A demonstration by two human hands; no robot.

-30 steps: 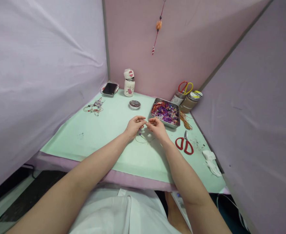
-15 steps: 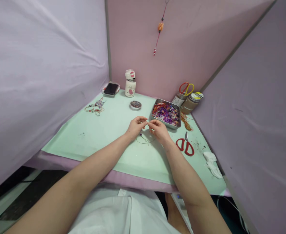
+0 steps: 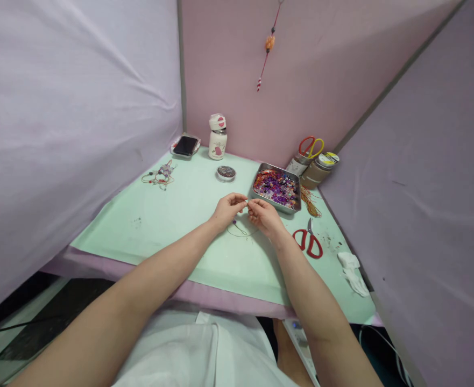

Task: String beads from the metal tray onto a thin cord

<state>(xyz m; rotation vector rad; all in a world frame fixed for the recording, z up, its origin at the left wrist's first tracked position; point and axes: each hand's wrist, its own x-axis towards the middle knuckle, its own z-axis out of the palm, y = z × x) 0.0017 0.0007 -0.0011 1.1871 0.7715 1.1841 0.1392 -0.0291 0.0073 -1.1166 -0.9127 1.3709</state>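
My left hand [image 3: 229, 210] and my right hand [image 3: 263, 215] meet fingertip to fingertip above the mat, both pinched closed on a thin beaded cord [image 3: 240, 233]. The cord hangs below them in a loose loop, and a small purple bead [image 3: 234, 222] shows on it near my left hand. What sits right between the fingertips is too small to make out. Just beyond my right hand stands a metal tray [image 3: 277, 206] of mixed purple, red and orange beads. Red-handled scissors [image 3: 313, 246] lie to the right of my right wrist.
A round tin [image 3: 226, 173], white bottle [image 3: 218, 141] and phone [image 3: 185, 145] stand at the back. Beaded strands [image 3: 162, 174] lie at left. Jars [image 3: 318, 171], more scissors [image 3: 311, 147], orange threads [image 3: 311, 204] and a white cloth [image 3: 353, 273] line the right. A beaded string [image 3: 269, 44] hangs on the back wall.
Both hands stay pinched together at almost the same spot, with only slight finger movement. The whole view has shifted a little.
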